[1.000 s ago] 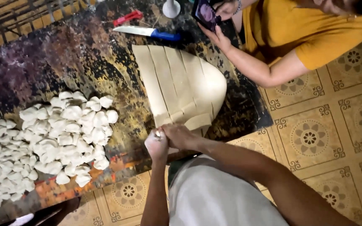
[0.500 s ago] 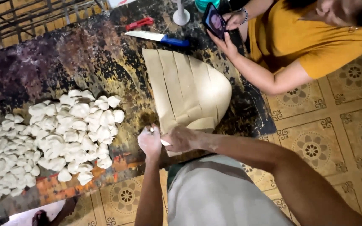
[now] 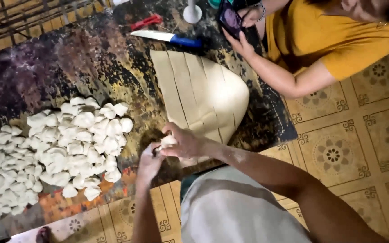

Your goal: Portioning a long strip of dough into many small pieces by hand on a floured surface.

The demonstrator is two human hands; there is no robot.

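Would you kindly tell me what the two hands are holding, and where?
A small dough piece, pinched at its edges between the left hand and right hand.

A dark rectangular phone screen (image 3: 228, 18) glows faintly purple in another person's hand (image 3: 243, 44), top centre.

Dough pieces (image 3: 55, 153) are heaped at the frame's left; the sliced dough sheet (image 3: 203, 96) lies at centre, with a knife (image 3: 165, 37) above it and both hands (image 3: 174, 146) just below.
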